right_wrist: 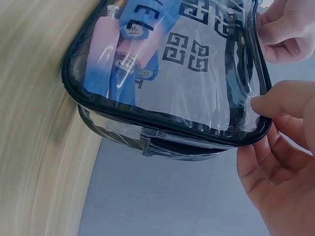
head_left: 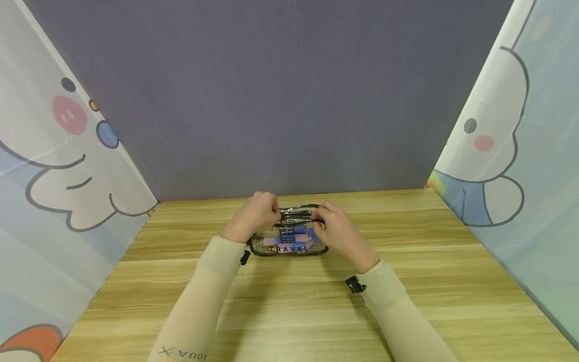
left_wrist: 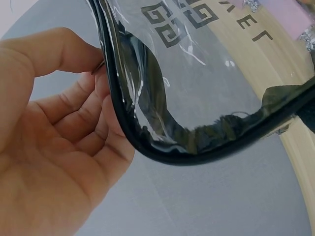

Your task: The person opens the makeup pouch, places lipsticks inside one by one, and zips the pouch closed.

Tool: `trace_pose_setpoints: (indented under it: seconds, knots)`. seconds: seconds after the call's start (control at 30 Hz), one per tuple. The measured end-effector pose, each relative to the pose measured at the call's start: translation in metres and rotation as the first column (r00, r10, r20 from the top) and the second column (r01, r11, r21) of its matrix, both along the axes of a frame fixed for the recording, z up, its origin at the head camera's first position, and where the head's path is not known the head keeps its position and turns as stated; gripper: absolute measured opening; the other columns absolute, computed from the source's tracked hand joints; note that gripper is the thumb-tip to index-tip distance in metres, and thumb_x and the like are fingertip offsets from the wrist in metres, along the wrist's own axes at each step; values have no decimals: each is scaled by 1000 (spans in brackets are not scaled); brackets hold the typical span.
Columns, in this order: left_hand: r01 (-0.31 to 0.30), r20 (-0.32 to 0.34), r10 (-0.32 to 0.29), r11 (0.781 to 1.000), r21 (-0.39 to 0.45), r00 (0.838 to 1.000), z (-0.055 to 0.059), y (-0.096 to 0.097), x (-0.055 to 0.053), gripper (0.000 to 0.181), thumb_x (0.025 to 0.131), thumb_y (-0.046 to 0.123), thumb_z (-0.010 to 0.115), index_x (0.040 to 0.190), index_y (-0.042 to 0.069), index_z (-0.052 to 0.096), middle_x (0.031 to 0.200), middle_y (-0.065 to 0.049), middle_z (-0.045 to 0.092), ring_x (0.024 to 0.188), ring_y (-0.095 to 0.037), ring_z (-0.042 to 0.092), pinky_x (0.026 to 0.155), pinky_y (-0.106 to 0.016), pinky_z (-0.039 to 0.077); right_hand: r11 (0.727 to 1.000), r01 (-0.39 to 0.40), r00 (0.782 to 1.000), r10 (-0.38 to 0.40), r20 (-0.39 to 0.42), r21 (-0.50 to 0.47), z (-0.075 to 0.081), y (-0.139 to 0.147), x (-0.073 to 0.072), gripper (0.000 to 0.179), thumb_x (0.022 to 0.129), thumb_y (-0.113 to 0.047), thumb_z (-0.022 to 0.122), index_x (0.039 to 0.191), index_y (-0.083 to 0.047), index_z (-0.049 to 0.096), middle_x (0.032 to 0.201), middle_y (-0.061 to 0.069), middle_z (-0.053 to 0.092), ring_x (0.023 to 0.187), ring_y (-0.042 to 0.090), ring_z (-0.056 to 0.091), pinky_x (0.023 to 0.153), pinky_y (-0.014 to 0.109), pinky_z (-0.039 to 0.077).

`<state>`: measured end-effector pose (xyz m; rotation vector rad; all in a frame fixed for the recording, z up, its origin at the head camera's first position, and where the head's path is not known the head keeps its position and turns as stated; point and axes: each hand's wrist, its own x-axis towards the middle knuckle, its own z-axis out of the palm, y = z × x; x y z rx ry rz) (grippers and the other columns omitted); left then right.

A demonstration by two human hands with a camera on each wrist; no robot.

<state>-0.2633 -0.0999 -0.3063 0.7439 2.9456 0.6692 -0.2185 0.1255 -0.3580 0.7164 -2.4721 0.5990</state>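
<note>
A clear toiletry pouch (head_left: 289, 249) with black piping and the printed word TRAVEL stands on the table between both hands. Several pink-and-blue tubes (right_wrist: 102, 54) show through its front panel, low in the pouch. My left hand (head_left: 259, 215) pinches the top edge near the left corner; in the left wrist view the thumb and index finger meet at the black rim (left_wrist: 120, 98). At the opposite top corner, my right hand (right_wrist: 283, 132) grips the rim, thumb on the front panel and fingers behind. A dark zip strip (right_wrist: 182, 146) runs along the side near the right hand.
The wood-grain table (head_left: 289, 306) reaches to a grey back panel (head_left: 289, 100). Curtains with cartoon figures hang at the left (head_left: 40, 166) and right (head_left: 543, 151). Each wrist wears a small black device (head_left: 356, 285).
</note>
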Motion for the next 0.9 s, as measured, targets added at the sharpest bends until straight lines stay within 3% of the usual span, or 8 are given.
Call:
trace_pose_setpoints:
  seconds: [0.33, 0.9]
  knots:
    - [14, -10, -14, 1000, 2, 1000, 3, -3, 0, 48, 93, 4, 60, 57, 18, 31, 51, 6, 19, 45, -11, 17, 49, -27, 22, 1000, 9, 1000, -9, -1, 8, 1, 0, 1, 10, 87, 0, 74, 96, -3, 72, 96, 6, 63, 90, 21, 59, 77, 34, 55]
    - [-13, -13, 13, 1000, -15, 1000, 5, -9, 1, 48, 91, 1, 58, 55, 19, 32, 50, 7, 20, 45, -10, 17, 47, -26, 22, 1000, -8, 1000, 8, -5, 0, 1, 1, 0, 9, 87, 1, 74, 95, -2, 72, 95, 6, 63, 88, 22, 59, 75, 34, 55]
